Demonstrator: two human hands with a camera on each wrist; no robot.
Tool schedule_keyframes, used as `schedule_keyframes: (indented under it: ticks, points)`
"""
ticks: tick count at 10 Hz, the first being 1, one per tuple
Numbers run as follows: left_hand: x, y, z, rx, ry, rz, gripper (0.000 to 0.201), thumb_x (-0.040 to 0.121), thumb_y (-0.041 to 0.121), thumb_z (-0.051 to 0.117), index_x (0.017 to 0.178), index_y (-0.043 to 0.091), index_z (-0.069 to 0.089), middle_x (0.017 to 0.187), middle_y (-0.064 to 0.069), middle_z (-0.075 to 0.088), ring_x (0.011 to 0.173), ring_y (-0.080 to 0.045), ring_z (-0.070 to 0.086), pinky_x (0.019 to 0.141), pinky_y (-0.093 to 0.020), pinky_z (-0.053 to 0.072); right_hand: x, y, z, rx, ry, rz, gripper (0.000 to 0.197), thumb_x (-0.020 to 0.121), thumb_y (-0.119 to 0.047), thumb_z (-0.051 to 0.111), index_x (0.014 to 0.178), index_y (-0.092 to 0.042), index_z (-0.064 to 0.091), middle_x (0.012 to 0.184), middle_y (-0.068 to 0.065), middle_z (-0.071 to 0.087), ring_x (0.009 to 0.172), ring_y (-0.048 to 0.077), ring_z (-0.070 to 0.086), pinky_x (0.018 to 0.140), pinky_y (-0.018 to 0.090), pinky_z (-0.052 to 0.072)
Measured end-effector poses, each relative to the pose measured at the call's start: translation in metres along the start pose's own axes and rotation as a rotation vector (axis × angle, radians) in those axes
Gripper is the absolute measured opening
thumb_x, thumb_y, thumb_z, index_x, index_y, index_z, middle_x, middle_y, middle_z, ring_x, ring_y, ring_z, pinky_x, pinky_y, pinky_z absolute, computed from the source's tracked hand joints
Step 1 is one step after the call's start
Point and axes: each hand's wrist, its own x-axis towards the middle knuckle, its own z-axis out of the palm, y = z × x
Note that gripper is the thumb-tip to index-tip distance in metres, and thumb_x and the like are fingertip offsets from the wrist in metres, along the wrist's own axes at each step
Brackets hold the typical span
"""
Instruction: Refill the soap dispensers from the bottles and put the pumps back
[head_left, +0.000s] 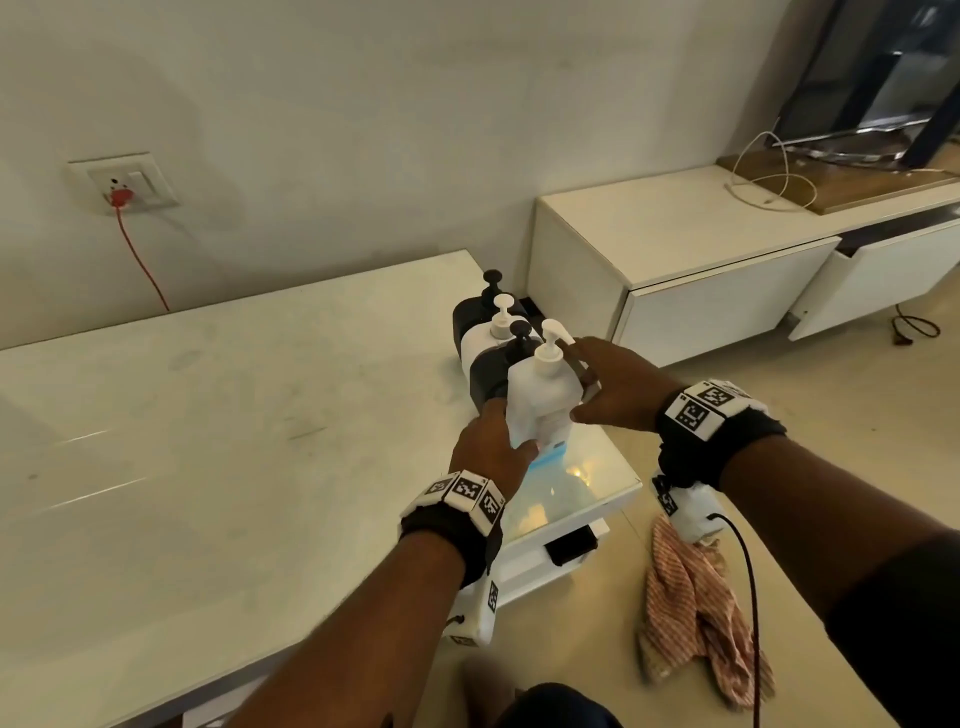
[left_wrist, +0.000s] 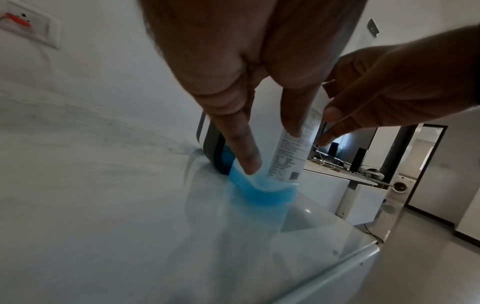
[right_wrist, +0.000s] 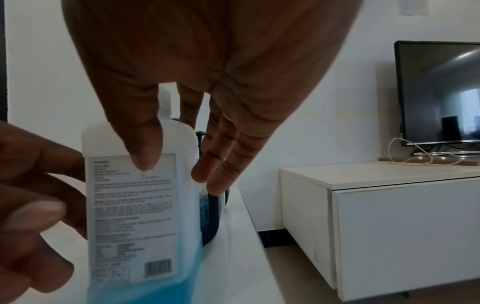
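Several pump bottles stand in a row at the right corner of the white table (head_left: 208, 415). Nearest is a white soap bottle (head_left: 540, 395) (left_wrist: 270, 162) (right_wrist: 135, 205) with its white pump on, a back label and blue liquid at the bottom. My left hand (head_left: 493, 441) (left_wrist: 272, 149) pinches its lower part between thumb and index finger. My right hand (head_left: 579, 379) (right_wrist: 176, 172) has straight fingers. Its thumb lies on the label and its fingers reach past the far side. Behind stand a black dispenser (head_left: 488, 374) (left_wrist: 213, 148), another white bottle (head_left: 485, 338) and a second black dispenser (head_left: 467, 317), all with pumps on.
The bottles stand close to the table's right edge. Beyond it are a low white cabinet (head_left: 675, 249) with a television (head_left: 883, 78) and a loose white cable. A striped cloth (head_left: 696, 597) lies on the floor. A wall socket (head_left: 122, 187) holds a red plug.
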Motion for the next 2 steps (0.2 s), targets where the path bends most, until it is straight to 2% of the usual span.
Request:
schedule_keyframes:
  ticks: [1, 2]
  points:
    - [-0.005, -0.011, -0.005, -0.006, -0.023, -0.033, 0.062, 0.098, 0.031, 0.072, 0.15, 0.017, 0.043, 0.143, -0.007, 0.06, 0.132, -0.024, 0.058, 0.111, -0.033, 0.045, -0.009, 0.004, 0.006, 0.085, 0.002, 0.032, 0.08, 0.085, -0.017, 0.079, 0.152, -0.018, 0.037, 0.148, 0.005, 0.048, 0.101, 0.019, 0.061, 0.085, 0.024, 0.052]
    - [-0.02, -0.022, -0.017, -0.001, -0.019, -0.031, 0.053, 0.099, 0.033, 0.072, 0.146, 0.018, 0.051, 0.14, -0.004, 0.062, 0.129, -0.021, 0.059, 0.105, -0.027, 0.043, -0.023, 0.002, 0.016, 0.079, 0.098, 0.165, 0.074, 0.087, -0.025, 0.077, 0.151, -0.017, 0.04, 0.144, 0.006, 0.054, 0.111, 0.024, 0.061, 0.095, 0.032, 0.051]
